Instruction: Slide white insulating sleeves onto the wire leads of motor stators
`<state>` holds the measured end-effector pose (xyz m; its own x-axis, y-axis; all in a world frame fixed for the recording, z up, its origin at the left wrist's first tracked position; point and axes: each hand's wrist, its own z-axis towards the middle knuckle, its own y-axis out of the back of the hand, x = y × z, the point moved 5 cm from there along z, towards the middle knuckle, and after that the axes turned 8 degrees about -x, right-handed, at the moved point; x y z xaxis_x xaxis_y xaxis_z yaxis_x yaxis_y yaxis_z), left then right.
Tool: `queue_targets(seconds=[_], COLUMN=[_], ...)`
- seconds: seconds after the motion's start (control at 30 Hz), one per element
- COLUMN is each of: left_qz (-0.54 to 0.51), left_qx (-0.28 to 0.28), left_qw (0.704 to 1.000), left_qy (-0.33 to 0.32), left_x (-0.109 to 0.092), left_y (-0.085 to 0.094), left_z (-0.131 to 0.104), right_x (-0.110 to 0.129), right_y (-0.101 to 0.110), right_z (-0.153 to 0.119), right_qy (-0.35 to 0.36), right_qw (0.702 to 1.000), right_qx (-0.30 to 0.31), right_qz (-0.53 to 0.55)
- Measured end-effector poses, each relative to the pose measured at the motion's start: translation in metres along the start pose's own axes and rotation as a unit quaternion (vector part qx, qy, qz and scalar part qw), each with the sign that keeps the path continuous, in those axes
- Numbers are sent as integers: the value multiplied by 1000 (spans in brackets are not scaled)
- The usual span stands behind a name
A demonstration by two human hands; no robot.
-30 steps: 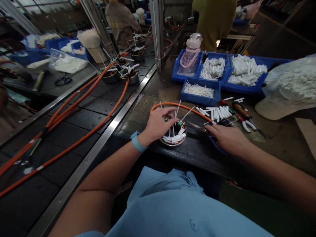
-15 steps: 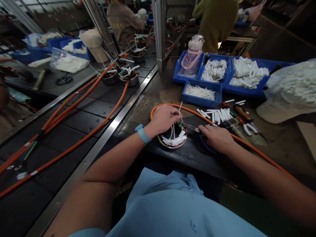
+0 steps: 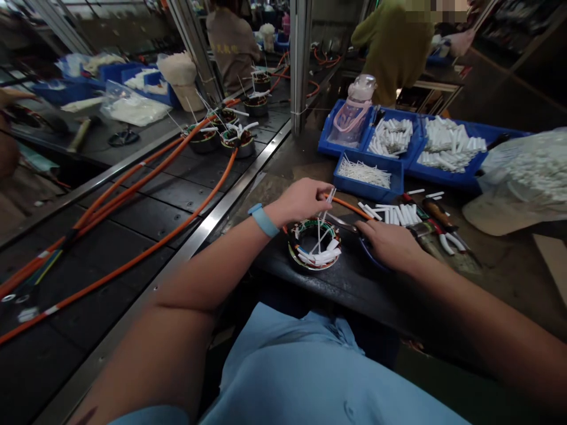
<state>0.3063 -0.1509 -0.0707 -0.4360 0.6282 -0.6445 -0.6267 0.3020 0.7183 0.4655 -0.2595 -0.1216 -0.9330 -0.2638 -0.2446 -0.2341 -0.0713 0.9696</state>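
Head view takes in a dark workbench [image 3: 310,277] with a long orange cable [image 3: 146,245] running off along the conveyor beside it. Blue bins [image 3: 447,147] of white sleeves sit at the back. Near the bench's front edge lies a round wound stator [image 3: 313,245], white sleeved leads bunched inside it. Just above it, the left hand [image 3: 301,200] pinches a thin white tie [image 3: 328,200] between its fingertips. The right hand [image 3: 387,242] rests just right of the stator, closed around scissors [image 3: 341,222] whose blades point toward the tie.
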Motion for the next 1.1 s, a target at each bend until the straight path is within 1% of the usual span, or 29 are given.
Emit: queue_targets(seconds=[0.03, 0.1, 0.17, 0.2, 0.23, 0.27, 0.3, 0.33, 0.37, 0.4, 0.43, 0.47, 0.5, 0.57, 0.6, 0.63, 0.67, 0.73, 0.8, 0.87, 0.93, 0.97, 1.0, 1.03, 1.07, 1.1], left_qz=[23, 54, 57, 50, 39, 21, -4, -32, -59, -80, -93, -95, -88, -60, -48, -42, -39, -39, -35, -20, -10, -12, -16, -20, -21, -17], left_qx=[27, 59, 64, 55, 33, -6, -63, -133, -204, -260, -283, -264, -212, -61, 5, 51, 75, 87, 71, 12, -77, -110, -118, -94, -44, 21], left_qw=[999, 996, 995, 996, 998, 999, 998, 991, 977, 962, 953, 957, 971, 995, 999, 998, 996, 995, 997, 1000, 996, 993, 992, 994, 999, 1000], left_qy=[-20, -45, -47, -44, -41, -37, -29, -13, 9, 35, 58, 72, 73, 43, 24, 7, -3, -11, -11, 2, 32, 46, 51, 44, 23, -7], left_x=[-4, -10, -11, -10, -8, -5, -1, 5, 13, 21, 29, 34, 37, 35, 31, 28, 25, 21, 21, 24, 29, 29, 27, 23, 16, 8], left_y=[-2, -4, -4, -2, 1, 8, 16, 27, 39, 49, 56, 59, 58, 48, 41, 36, 32, 27, 26, 32, 43, 48, 50, 48, 42, 35], left_z=[4, 9, 9, 7, 4, 0, -5, -11, -18, -25, -31, -34, -35, -36, -37, -37, -37, -35, -34, -34, -38, -41, -44, -46, -47, -48], right_x=[4, 9, 11, 10, 8, 5, 2, -1, -3, -3, -2, 1, 6, 15, 20, 25, 29, 36, 39, 35, 25, 19, 14, 11, 9, 10], right_y=[3, 6, 7, 6, 4, 2, 0, -1, -1, 1, 4, 7, 11, 20, 25, 29, 33, 38, 38, 33, 27, 24, 21, 20, 20, 20], right_z=[6, 15, 19, 18, 16, 14, 11, 8, 6, 5, 5, 7, 11, 20, 26, 31, 37, 45, 47, 44, 34, 27, 19, 12, 5, -1], right_qy=[11, 33, 46, 47, 44, 38, 29, 20, 17, 22, 33, 52, 72, 103, 114, 125, 134, 152, 161, 153, 130, 118, 114, 117, 123, 133], right_qw=[1000, 999, 999, 999, 999, 999, 999, 1000, 1000, 1000, 999, 998, 997, 994, 993, 991, 990, 988, 986, 987, 990, 991, 991, 991, 989, 988], right_qx=[3, 3, 4, 5, 7, 10, 12, 9, 3, -4, -12, -17, -20, -19, -21, -23, -26, -26, -21, -12, -6, -5, -7, -12, -19, -26], right_qz=[3, 7, 3, -3, -9, -15, -18, -19, -18, -17, -18, -18, -20, -26, -28, -29, -29, -28, -33, -44, -54, -59, -63, -68, -74, -80])
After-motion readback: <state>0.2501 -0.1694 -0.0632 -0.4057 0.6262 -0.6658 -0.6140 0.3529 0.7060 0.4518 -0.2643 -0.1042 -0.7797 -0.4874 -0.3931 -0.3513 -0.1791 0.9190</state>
